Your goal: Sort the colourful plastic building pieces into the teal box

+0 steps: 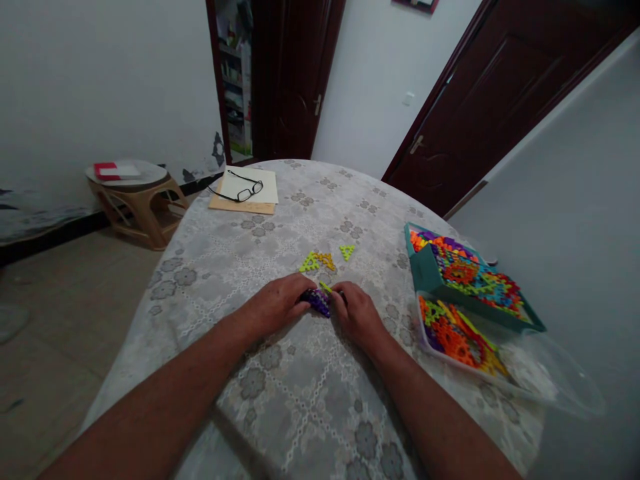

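My left hand (283, 301) is closed around a purple lattice-like plastic piece (319, 303) just above the tablecloth. Pinched between the thumb and fingers of my right hand (359, 312) is a yellow-green plastic piece (325, 287), seen nearly edge-on at the purple piece's right side. Whether the two pieces are joined I cannot tell. Beyond my hands lie a yellow-green triangular piece (310, 262), an orange-yellow piece (327, 261) beside it, and another yellow-green triangle (347, 252) a little to the right.
At the right stand a teal box (480, 287) and a clear plastic container (465, 357), both holding many colourful pieces. Black glasses (245, 194) rest on papers (267, 185) at the far left of the round table (280, 400). A stool (137, 207) stands beyond.
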The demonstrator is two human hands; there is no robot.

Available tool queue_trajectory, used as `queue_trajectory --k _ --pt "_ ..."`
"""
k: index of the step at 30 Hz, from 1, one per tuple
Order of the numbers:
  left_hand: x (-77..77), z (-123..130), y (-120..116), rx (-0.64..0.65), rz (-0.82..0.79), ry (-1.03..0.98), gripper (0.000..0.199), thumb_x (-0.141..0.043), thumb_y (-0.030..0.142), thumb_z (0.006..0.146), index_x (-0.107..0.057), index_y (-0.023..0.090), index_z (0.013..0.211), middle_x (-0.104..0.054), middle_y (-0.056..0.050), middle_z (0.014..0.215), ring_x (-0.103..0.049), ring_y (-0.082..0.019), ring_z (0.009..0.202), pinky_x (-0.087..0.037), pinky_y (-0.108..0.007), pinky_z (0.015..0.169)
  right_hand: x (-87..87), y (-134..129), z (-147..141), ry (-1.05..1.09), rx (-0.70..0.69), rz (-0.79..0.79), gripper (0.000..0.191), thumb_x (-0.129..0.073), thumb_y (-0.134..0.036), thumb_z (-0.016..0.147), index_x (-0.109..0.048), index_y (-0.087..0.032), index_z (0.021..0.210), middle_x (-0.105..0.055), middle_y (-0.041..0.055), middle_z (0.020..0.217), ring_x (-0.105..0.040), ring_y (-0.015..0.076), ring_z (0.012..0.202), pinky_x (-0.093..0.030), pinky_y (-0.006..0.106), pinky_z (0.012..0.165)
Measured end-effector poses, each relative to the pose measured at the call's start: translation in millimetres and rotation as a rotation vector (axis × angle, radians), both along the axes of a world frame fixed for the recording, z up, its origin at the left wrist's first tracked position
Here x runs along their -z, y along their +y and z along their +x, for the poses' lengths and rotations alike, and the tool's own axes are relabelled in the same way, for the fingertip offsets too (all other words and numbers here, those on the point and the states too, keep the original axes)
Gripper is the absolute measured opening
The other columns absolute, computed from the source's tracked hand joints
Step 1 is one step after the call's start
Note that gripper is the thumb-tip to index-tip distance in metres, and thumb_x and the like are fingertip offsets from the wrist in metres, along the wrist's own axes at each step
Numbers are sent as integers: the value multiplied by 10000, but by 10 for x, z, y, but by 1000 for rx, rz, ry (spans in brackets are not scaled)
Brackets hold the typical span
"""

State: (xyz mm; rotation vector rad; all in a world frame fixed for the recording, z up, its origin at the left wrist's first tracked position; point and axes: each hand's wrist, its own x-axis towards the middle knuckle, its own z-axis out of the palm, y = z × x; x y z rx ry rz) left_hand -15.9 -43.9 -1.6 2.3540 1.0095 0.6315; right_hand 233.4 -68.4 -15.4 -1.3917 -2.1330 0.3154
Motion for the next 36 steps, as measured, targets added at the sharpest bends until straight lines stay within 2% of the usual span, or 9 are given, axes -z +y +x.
queue_trajectory --k 9,11,14,16,20,25,29,33,36 --pt "63 3 -13 -51 38 29 473 -662 225 958 -542 247 1414 -652 -106 1409 -636 -274 1287 -509 -428 1097 -43 -57 -83 61 -45 -19 211 -509 -306 1091 -691 -214 1032 -735 70 973 -676 220 926 -503 329 860" --pt "79 -2 -2 -32 44 30 442 -661 220 958 -563 248 1388 -662 -96 1392 -640 -267 1279 -508 -415 1095 -47 -61 -94 69 -68 -19 216 -518 -309 1083 -705 -218 1025 -740 70 966 -681 222 922 -512 332 865" --pt "89 -6 11 -4 41 29 305 -652 209 960 -624 247 1261 -702 -68 1258 -671 -244 1175 -526 -384 1036 -46 -59 -97 131 -79 -26 225 -515 -301 1073 -727 -225 1073 -763 72 1016 -704 222 966 -529 339 908" --pt "89 -5 16 2 47 16 263 -653 200 956 -637 239 1215 -704 -63 1207 -673 -238 1141 -528 -376 1013 -35 -33 -83 204 -37 -27 235 -515 -297 1061 -731 -228 1124 -774 75 1085 -718 223 1027 -538 344 953" --pt "84 3 20 1 55 2 281 -667 187 943 -634 235 1218 -697 -71 1233 -670 -234 1129 -528 -374 999 -17 140 -11 259 116 -44 276 -551 -332 1021 -730 -223 1200 -761 92 1204 -713 247 1122 -544 386 1022" --pt "105 7 24 1 49 4 298 -673 187 943 -630 259 1229 -703 -63 1267 -664 -229 1159 -518 -370 1029 -58 550 42 53 160 -56 428 -552 -315 1001 -677 -165 1382 -726 155 1289 -690 269 1173 -520 414 1078" --pt "130 11 32 -13 49 28 406 -699 173 915 -612 253 1303 -701 -71 1292 -665 -239 1185 -519 -379 1052 -87 825 -85 -189 218 -67 525 -522 -296 1034 -568 -94 1516 -682 211 1344 -645 289 1254 -484 405 1108" --pt "120 23 40 2 57 46 378 -696 181 926 -625 256 1289 -693 -61 1286 -653 -237 1219 -509 -371 1074 -82 933 -239 -370 275 -128 404 -535 -358 1059 -648 -115 1362 -663 221 1299 -648 308 1194 -496 397 1019" --pt "105 33 39 12 65 66 293 -683 202 947 -641 259 1231 -688 -49 1236 -654 -227 1176 -515 -354 1038 -70 951 -246 -327 297 -132 263 -577 -359 1034 -682 -163 1174 -683 159 1185 -650 263 1095 -488 349 950"
